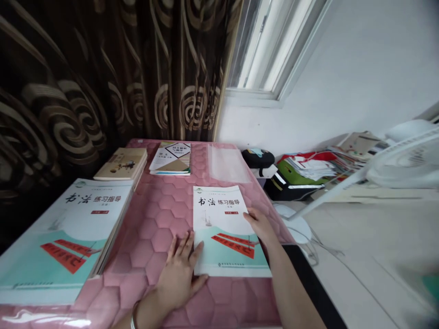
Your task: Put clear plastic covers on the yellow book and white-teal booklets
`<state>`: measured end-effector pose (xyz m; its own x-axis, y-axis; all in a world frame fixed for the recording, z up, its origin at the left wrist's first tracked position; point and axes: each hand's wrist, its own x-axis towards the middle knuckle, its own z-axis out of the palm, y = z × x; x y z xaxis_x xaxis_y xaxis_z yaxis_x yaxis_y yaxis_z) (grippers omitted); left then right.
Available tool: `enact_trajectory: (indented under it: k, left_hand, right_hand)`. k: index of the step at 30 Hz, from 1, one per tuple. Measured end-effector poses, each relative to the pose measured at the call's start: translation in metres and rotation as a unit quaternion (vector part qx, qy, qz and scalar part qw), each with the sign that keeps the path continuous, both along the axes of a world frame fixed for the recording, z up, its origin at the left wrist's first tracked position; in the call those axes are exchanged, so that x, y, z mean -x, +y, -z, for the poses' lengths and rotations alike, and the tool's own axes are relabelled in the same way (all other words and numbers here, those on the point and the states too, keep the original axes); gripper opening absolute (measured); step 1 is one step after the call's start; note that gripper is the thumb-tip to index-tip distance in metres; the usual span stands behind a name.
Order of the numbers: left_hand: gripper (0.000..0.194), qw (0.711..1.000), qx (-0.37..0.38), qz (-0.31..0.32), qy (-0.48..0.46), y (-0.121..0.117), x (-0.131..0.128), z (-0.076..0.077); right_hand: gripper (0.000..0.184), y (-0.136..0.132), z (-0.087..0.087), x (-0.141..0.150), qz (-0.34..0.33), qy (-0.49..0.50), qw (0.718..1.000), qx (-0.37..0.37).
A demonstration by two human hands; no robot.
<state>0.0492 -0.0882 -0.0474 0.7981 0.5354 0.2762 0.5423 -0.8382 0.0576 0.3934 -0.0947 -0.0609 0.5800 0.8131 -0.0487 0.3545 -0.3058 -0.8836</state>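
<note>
A calligraphy workbook (222,246) with a white and teal cover and red banners lies closed on the pink hexagon-patterned tabletop (164,237), in front of me. My left hand (180,274) rests flat beside its left edge, fingers spread, thumb near the lower left corner. At the right edge, my right hand (262,226) grips the workbook, with fingertips on the cover and the rest of the fingers partly hidden. To the left stands a thick stack of workbooks (68,233), its top cover of the same design.
Behind that stack lies a pile of tan books (121,164), with a few more books (171,157) to its right. A clear plastic sheet (228,164) covers the far right of the table. Beyond the right edge are a black case (257,157), a green bag (297,176) and a white fan (404,155).
</note>
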Motion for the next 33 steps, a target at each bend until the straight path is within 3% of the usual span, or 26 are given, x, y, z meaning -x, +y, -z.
enact_trajectory:
  k: [9,16,33]
  left_hand:
    - [0.082,1.000,0.002,-0.012,-0.012,-0.002,0.001,0.003]
    - [0.084,1.000,0.011,-0.015,-0.016,-0.002,0.001,0.006]
    - [0.082,1.000,0.004,-0.016,-0.020,-0.001,0.000,0.007]
  right_hand:
    - [0.036,0.002,0.009,-0.006,-0.028,-0.003,1.000,-0.007]
    - [0.037,0.003,0.009,-0.004,-0.005,-0.018,1.000,-0.002]
    - [0.039,0.001,-0.010,0.010,0.007,-0.092,0.995,0.040]
